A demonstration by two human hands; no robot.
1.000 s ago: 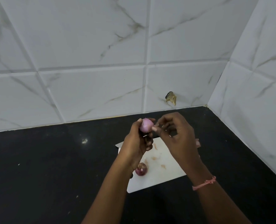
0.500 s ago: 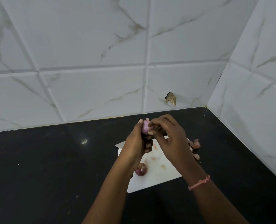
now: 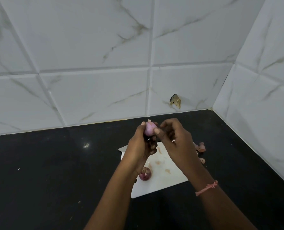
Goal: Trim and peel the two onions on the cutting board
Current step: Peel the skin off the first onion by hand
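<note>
Raised above the far edge of the cutting board point(image 3: 161, 181), held off its surface: a pale pink, mostly peeled onion point(image 3: 149, 130), cupped in the left hand point(image 3: 140, 146), fingers curled round its lower half and thumb tip up against its left side. Pressed to its right side, the thumb of the right hand point(image 3: 177, 143), remaining fingers bent in toward the palm; whether a strip of skin sits pinched between thumb and fingers, impossible to tell. A small pale stub standing up from the onion's top. A thin light sliver sticking out under the left hand's fingers, too small to identify. Lying on the board near its left near corner, just right of the left forearm: the second onion point(image 3: 145, 174), darker purple, skin on, cut face showing pale streaks. Faint pink-brown smears and a few tiny scraps across the middle of the white board. Off the board's right edge, on the black counter point(image 3: 46, 171), partly hidden behind the right hand: a small heap of pink onion peels point(image 3: 201, 147), with one more piece a little nearer along the same edge. Board set askew on the counter, toward the counter's far right corner. Around the right wrist, a pink thread bracelet point(image 3: 206, 188). Behind, a white marbled tile wall point(image 3: 88, 63) with a chipped brown patch point(image 3: 175, 100) low down near the counter's far edge.
</note>
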